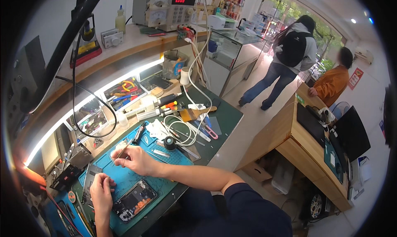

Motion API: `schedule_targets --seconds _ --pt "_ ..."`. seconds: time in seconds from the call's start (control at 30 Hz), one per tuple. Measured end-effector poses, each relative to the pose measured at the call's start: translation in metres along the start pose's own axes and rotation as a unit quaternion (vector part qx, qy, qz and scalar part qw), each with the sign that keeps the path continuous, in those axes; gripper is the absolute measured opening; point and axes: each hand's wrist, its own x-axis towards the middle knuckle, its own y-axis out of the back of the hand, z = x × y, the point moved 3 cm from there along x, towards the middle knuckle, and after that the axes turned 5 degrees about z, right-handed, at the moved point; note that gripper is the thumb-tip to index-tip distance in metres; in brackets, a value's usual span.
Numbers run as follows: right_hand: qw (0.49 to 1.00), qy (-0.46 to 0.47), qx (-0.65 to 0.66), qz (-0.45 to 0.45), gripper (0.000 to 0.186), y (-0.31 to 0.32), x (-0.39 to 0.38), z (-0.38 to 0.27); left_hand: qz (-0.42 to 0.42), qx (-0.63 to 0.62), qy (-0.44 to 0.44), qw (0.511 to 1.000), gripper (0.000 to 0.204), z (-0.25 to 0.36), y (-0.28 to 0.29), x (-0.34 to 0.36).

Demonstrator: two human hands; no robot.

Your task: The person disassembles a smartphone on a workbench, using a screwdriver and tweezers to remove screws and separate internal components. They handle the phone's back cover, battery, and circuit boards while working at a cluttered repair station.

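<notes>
My right hand (pixel 136 159) is raised over the blue work mat (pixel 163 181), fingers pinched on a thin metal tool (pixel 123 149), perhaps tweezers. My left hand (pixel 103 193) is curled at the left side of the mat, beside a long dark panel (pixel 87 181); whether it grips anything is unclear. Between and below my hands lies an opened phone (pixel 135 199), its inner parts and orange strips showing. A black screwdriver-like tool (pixel 139 133) and a small black round jar (pixel 169 142) lie beyond my right hand, with white slips of paper (pixel 156 128) nearby.
Brushes (pixel 198 112), cables and tool trays (pixel 124 88) crowd the bench's back under a light strip. A power supply (pixel 163 9) stands on the shelf. At right, a wooden desk (pixel 264 150) holds a monitor. A person with a backpack (pixel 291 51) and another in orange (pixel 331 80) are beyond.
</notes>
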Motion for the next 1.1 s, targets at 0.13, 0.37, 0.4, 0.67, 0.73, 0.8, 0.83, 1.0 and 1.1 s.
schedule_targets --seconds 0.13,0.37,0.4,0.67,0.73,0.8,0.83,1.0,1.1 --pt "0.997 0.004 0.023 -0.069 0.016 -0.027 0.000 0.000 0.018 0.052 -0.035 0.998 0.011 0.009 0.017 -0.009" --pt "0.997 -0.047 -0.016 -0.064 0.020 -0.008 -0.013 -0.007 -0.016 0.114 -0.099 0.988 0.008 0.030 0.005 -0.002" --pt "0.995 -0.055 -0.029 -0.076 0.020 -0.011 -0.013 -0.013 -0.011 0.118 -0.097 0.988 0.008 0.031 0.009 -0.004" --pt "0.993 -0.061 -0.038 -0.090 0.020 -0.021 -0.013 -0.006 -0.003 0.144 -0.105 0.984 0.007 0.034 0.012 -0.012" --pt "0.993 -0.058 -0.043 -0.090 0.020 -0.019 -0.013 -0.006 -0.002 0.151 -0.109 0.983 0.007 0.036 0.010 -0.011" --pt "0.994 -0.066 -0.026 -0.085 0.020 -0.019 -0.013 -0.007 -0.002 0.159 -0.110 0.981 0.007 0.037 0.010 -0.010" --pt "0.994 -0.069 -0.017 -0.083 0.020 -0.019 -0.013 -0.007 -0.002 0.162 -0.109 0.981 0.007 0.039 0.010 -0.010" --pt "0.994 -0.069 -0.022 -0.086 0.020 -0.019 -0.012 -0.007 -0.002 0.173 -0.122 0.977 0.008 0.040 0.010 -0.009" --pt "0.994 -0.065 -0.022 -0.087 0.020 -0.021 -0.012 -0.008 -0.002 0.170 -0.127 0.977 0.008 0.038 0.011 -0.010"
